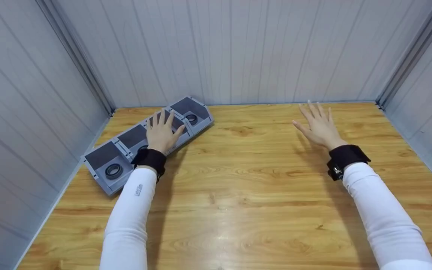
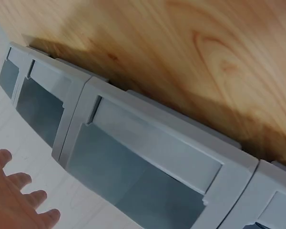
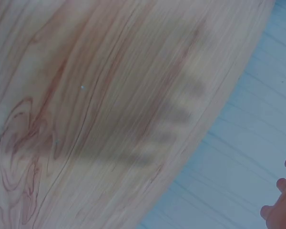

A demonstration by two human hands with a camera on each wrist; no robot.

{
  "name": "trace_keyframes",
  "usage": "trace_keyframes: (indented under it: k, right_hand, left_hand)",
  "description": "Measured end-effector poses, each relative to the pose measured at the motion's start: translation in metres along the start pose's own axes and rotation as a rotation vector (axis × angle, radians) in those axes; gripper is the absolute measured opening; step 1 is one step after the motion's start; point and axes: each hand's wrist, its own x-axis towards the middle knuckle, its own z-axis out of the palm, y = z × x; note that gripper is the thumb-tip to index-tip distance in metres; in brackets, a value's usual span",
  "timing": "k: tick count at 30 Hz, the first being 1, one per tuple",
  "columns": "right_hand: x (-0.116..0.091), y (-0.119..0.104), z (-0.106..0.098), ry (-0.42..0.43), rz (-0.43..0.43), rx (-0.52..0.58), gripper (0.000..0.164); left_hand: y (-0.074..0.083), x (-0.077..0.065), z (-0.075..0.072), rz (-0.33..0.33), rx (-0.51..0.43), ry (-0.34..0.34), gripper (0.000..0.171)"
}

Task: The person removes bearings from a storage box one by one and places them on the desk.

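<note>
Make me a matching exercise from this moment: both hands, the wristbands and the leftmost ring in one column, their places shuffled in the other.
Column one
1. Left hand
2. Right hand
3. Wristbands
4. Leftmost ring

Column two
A. Strapped around the wrists
B. Inside a bin
C. Fingers spread, overlapping the row of bins in the head view
D. Fingers spread, well away from the bins

Pairs: 1-C, 2-D, 3-A, 4-B

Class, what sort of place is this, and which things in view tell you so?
Probably a walled work booth: pale grooved wall panels enclose a wood-grain work surface, where a row of gray bins holds dark ring-shaped parts.
</note>
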Motion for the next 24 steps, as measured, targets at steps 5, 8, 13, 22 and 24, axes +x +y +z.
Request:
trace_keyframes:
  k: [5,8,13,22,24]
  right_hand:
    - [-0.001,-0.005,0.001,-0.007,-0.031,0.0,0.067]
    - [-0.002,-0.007,0.002,-0.002,-0.048,-0.011,0.067]
    - [-0.005,-0.01,0.005,0.012,-0.083,-0.009,0.066]
    - [-0.015,-0.016,0.011,0.042,-0.158,-0.006,0.064]
    - [-0.017,-0.018,0.012,0.044,-0.171,0.0,0.063]
  left_hand:
    - [-0.003,-0.007,-0.001,-0.046,-0.008,0.013,0.07]
    - [-0.005,-0.012,-0.002,-0.064,-0.027,0.01,0.07]
    - [-0.012,-0.02,-0.002,-0.087,-0.066,0.016,0.071]
    - [-0.027,-0.036,-0.002,-0.123,-0.109,0.037,0.072]
    - [-0.03,-0.04,-0.003,-0.128,-0.107,0.053,0.073]
